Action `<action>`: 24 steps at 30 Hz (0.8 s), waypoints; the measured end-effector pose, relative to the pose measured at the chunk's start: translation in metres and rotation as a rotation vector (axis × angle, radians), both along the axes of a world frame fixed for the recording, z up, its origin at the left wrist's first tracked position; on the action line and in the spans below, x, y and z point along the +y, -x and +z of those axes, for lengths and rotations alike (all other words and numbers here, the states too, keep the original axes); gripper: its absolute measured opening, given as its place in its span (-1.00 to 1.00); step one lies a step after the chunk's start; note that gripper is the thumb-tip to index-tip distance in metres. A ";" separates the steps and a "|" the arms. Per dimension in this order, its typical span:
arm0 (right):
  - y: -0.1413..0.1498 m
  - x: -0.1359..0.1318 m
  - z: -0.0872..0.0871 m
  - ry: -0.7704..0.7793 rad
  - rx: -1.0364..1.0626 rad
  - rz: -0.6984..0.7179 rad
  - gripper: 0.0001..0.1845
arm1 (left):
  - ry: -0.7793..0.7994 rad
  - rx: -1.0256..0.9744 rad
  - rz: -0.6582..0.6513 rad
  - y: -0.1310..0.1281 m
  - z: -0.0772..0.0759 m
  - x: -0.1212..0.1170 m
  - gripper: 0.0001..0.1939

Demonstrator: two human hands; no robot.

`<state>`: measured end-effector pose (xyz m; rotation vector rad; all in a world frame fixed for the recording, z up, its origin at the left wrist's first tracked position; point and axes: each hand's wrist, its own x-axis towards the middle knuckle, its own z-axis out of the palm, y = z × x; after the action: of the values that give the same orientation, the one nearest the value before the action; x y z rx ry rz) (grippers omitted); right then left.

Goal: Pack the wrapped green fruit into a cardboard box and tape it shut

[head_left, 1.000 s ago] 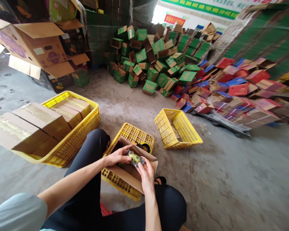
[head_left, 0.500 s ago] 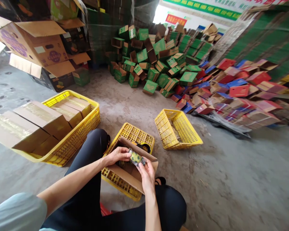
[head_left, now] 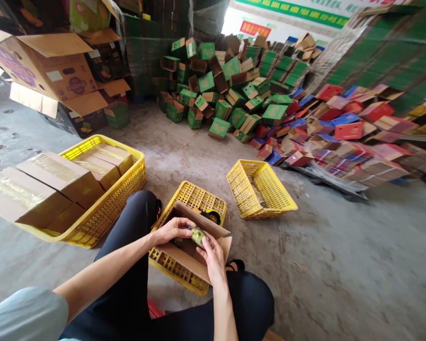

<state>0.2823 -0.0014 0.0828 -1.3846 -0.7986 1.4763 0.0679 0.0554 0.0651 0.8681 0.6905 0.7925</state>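
Between both hands is a small yellow-green packet with dark spots (head_left: 199,236), in what looks like clear wrapping; its exact kind I cannot make out. My left hand (head_left: 173,230) pinches its left end, and my right hand (head_left: 213,253) grips its right end with the thumb on top. Directly below them stands an open cardboard box (head_left: 188,260) with its flaps up, resting on an upturned yellow plastic crate (head_left: 188,192). Behind the box, a tape dispenser (head_left: 213,216) lies on the crate. The inside of the box is partly hidden by my hands.
At left a large yellow crate (head_left: 122,182) holds several taped cartons (head_left: 62,173). A tilted yellow basket (head_left: 246,187) stands to the right. Heaped green boxes (head_left: 220,128) and red and blue boxes (head_left: 348,131) lie beyond, with open cartons (head_left: 62,71) stacked at back left.
The right hand has moved slightly up and left, its fingers now covering more of the packet. The packet has turned a little in my hands. The left hand keeps its pinch.
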 end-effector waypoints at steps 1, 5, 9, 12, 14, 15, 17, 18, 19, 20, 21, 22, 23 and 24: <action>-0.002 0.001 -0.001 -0.017 -0.011 -0.020 -0.36 | -0.004 -0.002 0.003 0.000 -0.002 0.001 -0.39; -0.016 0.007 -0.005 -0.111 -0.170 -0.141 -0.36 | 0.019 0.055 0.132 0.003 -0.011 0.006 -0.35; -0.027 0.006 -0.006 -0.220 -0.468 -0.004 -0.53 | 0.016 0.183 0.268 0.007 -0.016 0.012 -0.42; -0.025 0.001 -0.011 -0.299 -0.640 0.181 -0.56 | -0.024 0.214 0.275 0.006 -0.017 0.012 -0.44; -0.022 -0.001 -0.017 -0.356 -0.775 0.250 -0.54 | -0.037 0.220 0.263 0.005 -0.017 0.011 -0.46; -0.021 -0.001 -0.020 -0.370 -0.832 0.267 -0.54 | -0.038 0.222 0.255 0.004 -0.017 0.011 -0.47; -0.021 -0.002 -0.027 -0.372 -0.897 0.283 -0.55 | -0.039 0.224 0.236 0.003 -0.017 0.010 -0.49; -0.022 -0.002 -0.031 -0.364 -0.905 0.287 -0.56 | -0.039 0.224 0.226 0.003 -0.018 0.009 -0.50; -0.023 -0.002 -0.034 -0.355 -0.906 0.293 -0.57 | -0.041 0.224 0.214 0.003 -0.018 0.009 -0.50; -0.024 -0.002 -0.038 -0.346 -0.907 0.303 -0.58 | -0.043 0.224 0.200 0.002 -0.019 0.008 -0.51; -0.025 -0.002 -0.041 -0.338 -0.905 0.317 -0.59 | -0.045 0.225 0.186 0.002 -0.019 0.008 -0.51; -0.025 -0.003 -0.044 -0.332 -0.900 0.331 -0.61 | -0.047 0.227 0.171 0.002 -0.020 0.007 -0.51; -0.026 -0.003 -0.047 -0.328 -0.895 0.343 -0.64 | -0.049 0.230 0.158 0.001 -0.021 0.007 -0.51; -0.026 -0.003 -0.049 -0.326 -0.891 0.350 -0.66 | -0.051 0.234 0.145 0.001 -0.021 0.006 -0.51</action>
<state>0.3078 -0.0046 0.0343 -1.6913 -1.8221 0.8482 0.0670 0.0618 0.0437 0.9741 0.9512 0.8486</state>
